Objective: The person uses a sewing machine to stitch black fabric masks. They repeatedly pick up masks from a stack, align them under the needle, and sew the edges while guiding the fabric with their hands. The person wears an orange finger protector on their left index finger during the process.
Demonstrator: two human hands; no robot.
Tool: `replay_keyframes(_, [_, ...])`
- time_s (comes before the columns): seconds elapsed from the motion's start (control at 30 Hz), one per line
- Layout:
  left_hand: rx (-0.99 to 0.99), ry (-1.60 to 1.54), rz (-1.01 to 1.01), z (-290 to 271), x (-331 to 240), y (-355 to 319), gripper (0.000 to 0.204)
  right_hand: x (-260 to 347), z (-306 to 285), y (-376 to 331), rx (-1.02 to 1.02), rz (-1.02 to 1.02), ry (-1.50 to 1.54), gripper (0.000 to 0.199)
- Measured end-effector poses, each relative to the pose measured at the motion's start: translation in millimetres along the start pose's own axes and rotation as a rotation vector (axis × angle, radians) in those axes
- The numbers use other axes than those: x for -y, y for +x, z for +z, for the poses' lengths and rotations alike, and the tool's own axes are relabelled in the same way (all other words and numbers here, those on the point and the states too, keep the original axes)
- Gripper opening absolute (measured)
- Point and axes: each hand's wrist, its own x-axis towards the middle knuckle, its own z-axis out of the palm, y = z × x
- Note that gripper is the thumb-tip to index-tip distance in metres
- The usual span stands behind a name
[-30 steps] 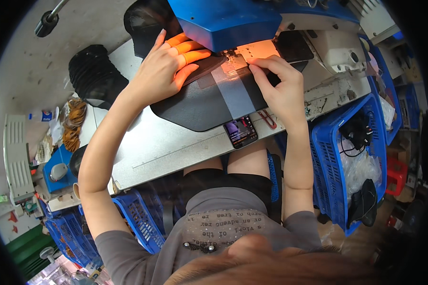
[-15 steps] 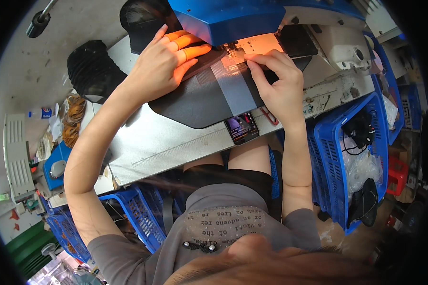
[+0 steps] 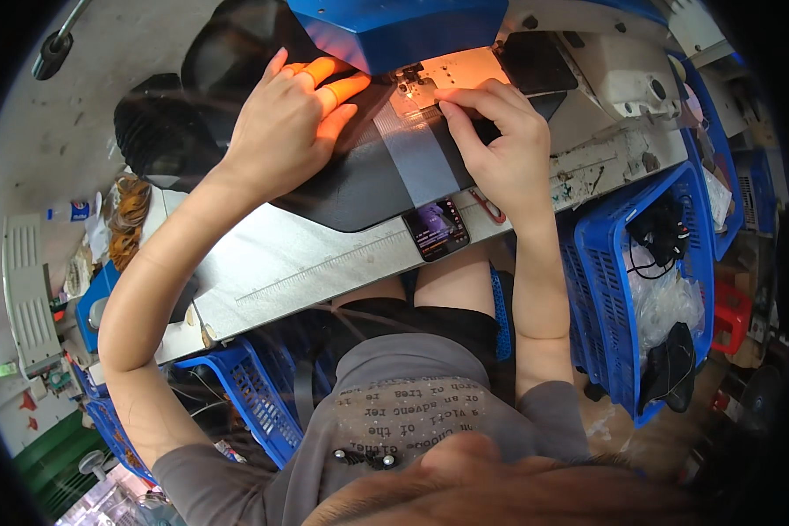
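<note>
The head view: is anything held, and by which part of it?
The left hand lies over the black material, the right hand is near its upper edge; whether either hand grips it cannot be told.

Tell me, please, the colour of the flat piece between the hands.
The flat piece is black with a grey strip, clearest in the head view.

Your black piece (image 3: 346,188) looks leathery and smooth, near matt — the strip (image 3: 422,160) across it reads as slick, grey plastic. The table (image 3: 316,250) beneath has a smooth, pale sheen; the blue housing (image 3: 403,31) is glossy, the plate (image 3: 469,72) shiny metal. Your phone (image 3: 436,230) shows glossy glass, your shirt (image 3: 412,351) soft cloth, the crate (image 3: 600,273) hard plastic, the bag (image 3: 671,302) crinkled clear film.
</note>
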Motion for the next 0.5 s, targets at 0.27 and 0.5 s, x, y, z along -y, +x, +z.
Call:
replay_keyframes(0.27, [-0.017, 0.021, -0.094, -0.1, -33.8, 1.9, 0.025, 0.0, 0.4, -0.3, -0.007, 0.011, 0.002, 0.012])
replay_keyframes(0.5, [-0.029, -0.139, -0.155, -1.7, -43.7, -5.6, 0.034, -2.7, 4.3, 1.6, -0.096, -0.036, 0.007, 0.007])
